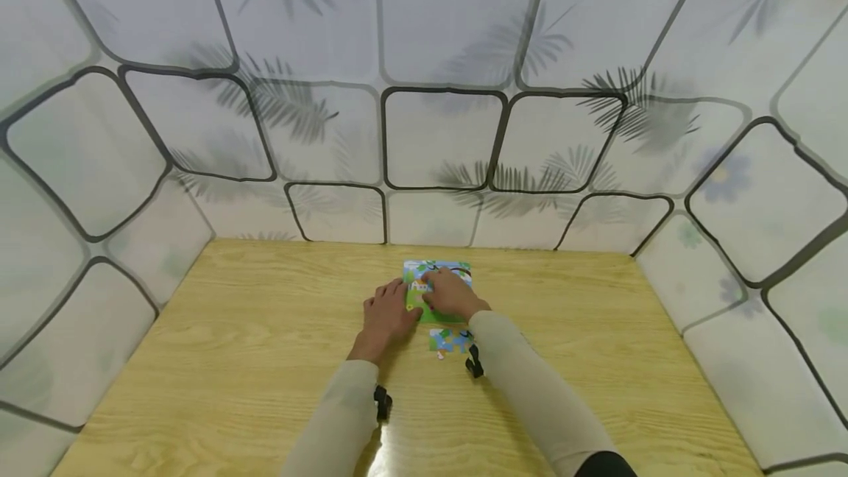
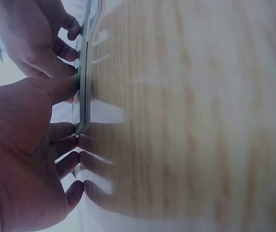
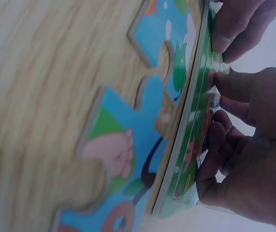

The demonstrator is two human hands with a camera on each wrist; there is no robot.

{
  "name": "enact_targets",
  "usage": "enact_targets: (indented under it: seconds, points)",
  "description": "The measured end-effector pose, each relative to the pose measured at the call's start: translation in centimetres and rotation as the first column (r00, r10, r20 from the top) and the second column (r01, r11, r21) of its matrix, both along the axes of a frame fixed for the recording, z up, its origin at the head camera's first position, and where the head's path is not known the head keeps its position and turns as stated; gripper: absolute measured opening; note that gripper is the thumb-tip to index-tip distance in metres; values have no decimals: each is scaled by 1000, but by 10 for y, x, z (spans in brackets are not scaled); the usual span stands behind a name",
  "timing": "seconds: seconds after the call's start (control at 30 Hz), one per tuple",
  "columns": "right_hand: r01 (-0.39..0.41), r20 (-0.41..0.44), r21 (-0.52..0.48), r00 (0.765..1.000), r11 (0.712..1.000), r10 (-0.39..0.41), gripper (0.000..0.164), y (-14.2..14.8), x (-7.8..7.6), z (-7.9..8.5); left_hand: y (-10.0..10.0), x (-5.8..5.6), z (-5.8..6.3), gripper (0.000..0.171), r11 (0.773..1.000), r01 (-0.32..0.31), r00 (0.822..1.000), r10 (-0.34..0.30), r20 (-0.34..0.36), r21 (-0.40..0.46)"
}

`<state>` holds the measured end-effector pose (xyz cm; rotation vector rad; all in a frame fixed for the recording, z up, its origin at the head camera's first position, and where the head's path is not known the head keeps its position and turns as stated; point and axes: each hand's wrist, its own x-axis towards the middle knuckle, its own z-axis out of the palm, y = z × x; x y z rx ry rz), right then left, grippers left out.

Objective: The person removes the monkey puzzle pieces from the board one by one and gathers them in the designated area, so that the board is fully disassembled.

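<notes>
A colourful jigsaw board with a green and blue picture lies flat on the table. My left hand rests at its left edge, fingers spread on the tabletop and thumb on the board's rim. Over the board's middle is my right hand, its bent fingertips touching the picture. In the right wrist view its thumb and index finger come down close together at a small coloured bit on the board; I cannot tell whether they pinch it. Loose puzzle pieces, blue with green and pink, lie just in front of the board's near edge.
The wooden table runs up to patterned fabric walls at the back and both sides. A small light piece lies below the loose puzzle pieces. Black straps sit on both wrists.
</notes>
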<state>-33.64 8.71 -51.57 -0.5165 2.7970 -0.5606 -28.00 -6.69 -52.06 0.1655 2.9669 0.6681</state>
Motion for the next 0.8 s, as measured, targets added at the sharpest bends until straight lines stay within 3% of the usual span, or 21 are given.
enact_targets:
  seconds: [0.2, 0.8]
  points:
    - [60, 11, -17, 998, 998, -60, 37, -5, -2, 0, 0, 0, 0, 61, 1000, 0, 1000, 0, -5, 6]
    - [99, 77, -188, 993, 977, -86, 30, -3, -1, 1, 0, -1, 2, 56, 1000, -19, 1000, 19, 6, 20]
